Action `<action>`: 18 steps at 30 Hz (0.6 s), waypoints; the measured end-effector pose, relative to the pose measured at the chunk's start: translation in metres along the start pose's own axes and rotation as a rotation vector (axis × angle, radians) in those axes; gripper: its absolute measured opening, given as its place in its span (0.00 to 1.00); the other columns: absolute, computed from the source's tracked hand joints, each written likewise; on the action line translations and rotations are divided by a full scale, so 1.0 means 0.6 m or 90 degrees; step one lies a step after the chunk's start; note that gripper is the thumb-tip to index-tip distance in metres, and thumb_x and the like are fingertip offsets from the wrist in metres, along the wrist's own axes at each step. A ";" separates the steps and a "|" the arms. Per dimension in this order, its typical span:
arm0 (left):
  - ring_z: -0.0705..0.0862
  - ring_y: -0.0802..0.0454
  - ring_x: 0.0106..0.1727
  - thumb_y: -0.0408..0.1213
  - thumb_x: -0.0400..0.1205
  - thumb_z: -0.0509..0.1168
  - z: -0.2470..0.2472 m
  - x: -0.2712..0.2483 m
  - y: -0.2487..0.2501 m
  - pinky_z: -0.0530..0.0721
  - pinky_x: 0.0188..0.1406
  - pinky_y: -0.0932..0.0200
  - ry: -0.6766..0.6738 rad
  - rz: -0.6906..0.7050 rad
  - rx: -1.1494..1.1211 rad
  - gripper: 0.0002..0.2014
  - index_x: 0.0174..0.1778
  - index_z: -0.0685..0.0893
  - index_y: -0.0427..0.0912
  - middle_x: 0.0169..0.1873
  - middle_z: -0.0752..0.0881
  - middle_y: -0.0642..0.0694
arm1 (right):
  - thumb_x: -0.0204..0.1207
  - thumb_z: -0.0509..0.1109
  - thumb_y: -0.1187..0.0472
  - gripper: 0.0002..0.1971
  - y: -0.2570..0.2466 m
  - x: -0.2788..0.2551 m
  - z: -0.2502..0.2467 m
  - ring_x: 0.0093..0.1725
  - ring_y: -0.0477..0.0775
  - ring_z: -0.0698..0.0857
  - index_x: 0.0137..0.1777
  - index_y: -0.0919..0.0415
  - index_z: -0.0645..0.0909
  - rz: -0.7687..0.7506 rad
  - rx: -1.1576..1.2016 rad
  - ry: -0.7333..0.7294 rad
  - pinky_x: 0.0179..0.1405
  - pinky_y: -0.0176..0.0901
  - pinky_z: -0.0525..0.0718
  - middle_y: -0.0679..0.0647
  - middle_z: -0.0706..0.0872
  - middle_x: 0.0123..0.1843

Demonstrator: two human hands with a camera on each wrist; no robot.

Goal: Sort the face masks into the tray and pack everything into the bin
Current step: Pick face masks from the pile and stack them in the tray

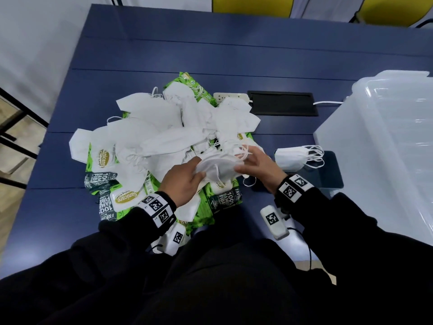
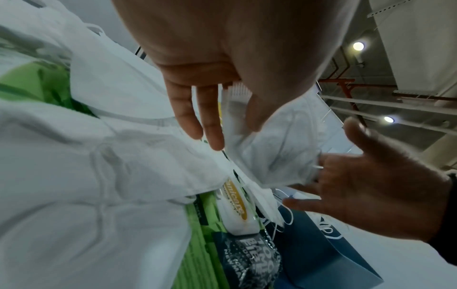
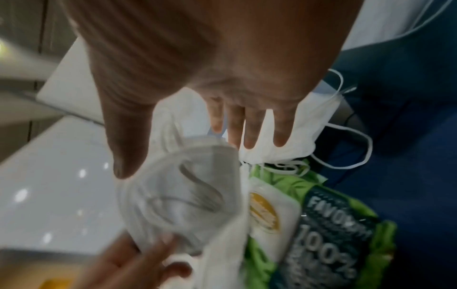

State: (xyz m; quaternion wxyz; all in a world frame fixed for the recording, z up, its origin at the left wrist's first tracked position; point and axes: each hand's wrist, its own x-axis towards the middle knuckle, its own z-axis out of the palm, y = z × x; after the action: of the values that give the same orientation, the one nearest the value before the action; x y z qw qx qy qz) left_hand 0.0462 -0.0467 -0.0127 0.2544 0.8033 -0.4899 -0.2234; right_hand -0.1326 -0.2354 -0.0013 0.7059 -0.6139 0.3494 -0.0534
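Both wrist views are blurred by motion, and in each the palm fills the top of the frame, hiding much of what lies past the fingers. In the head view the green tissue packs [image 1: 208,200] are mostly buried under the heap of masks [image 1: 168,123] at the centre of the blue table [image 1: 234,50], and the clear bin [image 1: 386,141] is cut off by the right edge.

The left hand [image 1: 185,180] pinches one white mask [image 1: 220,166] between thumb and fingers at its left end; the other fingers are fairly straight. The right hand [image 1: 260,166] meets the same mask at its right end with spread, nearly straight fingers (whether the thumb actually clamps it I cannot tell). The mask sits low in the centre of the head view, just over the near edge of the heap, its long axis running left to right between the hands, its ear loops toward the right hand.

A small stack of masks [image 1: 293,158] lies right of the hands, on a dark tray [image 1: 332,174] beside the bin, loops pointing right.
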 end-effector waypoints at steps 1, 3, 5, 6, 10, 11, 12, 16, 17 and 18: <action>0.75 0.41 0.36 0.43 0.90 0.63 0.002 0.003 -0.003 0.67 0.33 0.49 0.020 -0.005 0.003 0.09 0.59 0.76 0.42 0.31 0.77 0.49 | 0.68 0.85 0.67 0.37 0.013 0.003 0.002 0.63 0.45 0.87 0.75 0.60 0.73 -0.007 -0.063 -0.034 0.57 0.38 0.83 0.52 0.89 0.64; 0.76 0.42 0.38 0.42 0.90 0.63 0.005 0.010 -0.008 0.67 0.35 0.50 0.035 -0.014 0.004 0.11 0.64 0.77 0.42 0.36 0.80 0.48 | 0.64 0.88 0.61 0.39 0.038 0.012 0.010 0.67 0.45 0.85 0.75 0.58 0.74 -0.019 -0.220 -0.059 0.62 0.39 0.83 0.49 0.87 0.67; 0.80 0.42 0.45 0.41 0.89 0.64 0.010 0.015 -0.013 0.70 0.40 0.51 0.030 -0.013 -0.010 0.11 0.66 0.78 0.45 0.44 0.83 0.47 | 0.64 0.84 0.54 0.36 0.052 0.023 0.021 0.67 0.49 0.84 0.73 0.56 0.78 -0.051 -0.373 -0.038 0.68 0.47 0.81 0.49 0.86 0.67; 0.81 0.42 0.50 0.40 0.88 0.65 0.014 0.016 -0.016 0.73 0.44 0.51 0.028 -0.013 -0.020 0.12 0.67 0.79 0.46 0.49 0.85 0.46 | 0.65 0.79 0.56 0.30 0.054 0.029 0.027 0.64 0.53 0.84 0.69 0.57 0.80 -0.084 -0.435 -0.021 0.67 0.49 0.81 0.52 0.86 0.64; 0.81 0.40 0.60 0.37 0.86 0.66 0.024 0.014 -0.018 0.78 0.58 0.44 0.045 -0.009 -0.010 0.15 0.70 0.79 0.45 0.61 0.85 0.44 | 0.65 0.73 0.61 0.12 0.050 0.054 0.057 0.49 0.59 0.84 0.50 0.53 0.83 -0.176 -0.642 0.025 0.52 0.52 0.83 0.53 0.85 0.49; 0.81 0.39 0.60 0.37 0.87 0.66 0.025 0.014 -0.015 0.78 0.59 0.43 0.053 -0.005 -0.009 0.15 0.70 0.79 0.45 0.61 0.85 0.43 | 0.65 0.73 0.59 0.12 0.053 0.060 0.058 0.47 0.57 0.84 0.50 0.51 0.83 -0.181 -0.669 0.025 0.52 0.51 0.83 0.51 0.86 0.48; 0.81 0.39 0.59 0.37 0.87 0.66 0.025 0.015 -0.014 0.78 0.59 0.43 0.059 0.000 -0.006 0.14 0.69 0.80 0.44 0.61 0.85 0.43 | 0.65 0.73 0.57 0.15 0.055 0.065 0.060 0.47 0.56 0.84 0.52 0.49 0.83 -0.182 -0.688 0.011 0.53 0.50 0.84 0.50 0.86 0.49; 0.78 0.39 0.62 0.33 0.85 0.66 0.030 0.022 -0.009 0.75 0.59 0.49 0.056 -0.005 -0.029 0.16 0.70 0.78 0.40 0.63 0.81 0.40 | 0.65 0.73 0.50 0.18 0.062 0.081 0.059 0.50 0.57 0.87 0.57 0.47 0.84 -0.105 -0.674 -0.006 0.54 0.54 0.87 0.51 0.88 0.52; 0.77 0.39 0.64 0.31 0.84 0.66 0.033 0.023 -0.009 0.74 0.61 0.52 0.048 -0.010 -0.042 0.18 0.71 0.77 0.38 0.64 0.80 0.38 | 0.67 0.74 0.48 0.18 0.054 0.078 0.061 0.52 0.58 0.88 0.58 0.49 0.85 -0.092 -0.634 -0.003 0.55 0.54 0.87 0.52 0.89 0.53; 0.76 0.38 0.66 0.28 0.83 0.65 0.036 0.025 -0.008 0.72 0.63 0.55 0.041 -0.013 -0.050 0.20 0.72 0.75 0.36 0.66 0.78 0.36 | 0.70 0.74 0.46 0.19 0.043 0.071 0.066 0.54 0.56 0.88 0.60 0.50 0.86 -0.094 -0.576 0.005 0.57 0.51 0.86 0.51 0.90 0.56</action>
State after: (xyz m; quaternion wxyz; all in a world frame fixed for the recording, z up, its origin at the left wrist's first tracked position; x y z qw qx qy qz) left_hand 0.0427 -0.0622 -0.0341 0.2990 0.8046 -0.4639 -0.2191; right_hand -0.0879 -0.2179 -0.0430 0.3597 -0.8835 0.2955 0.0522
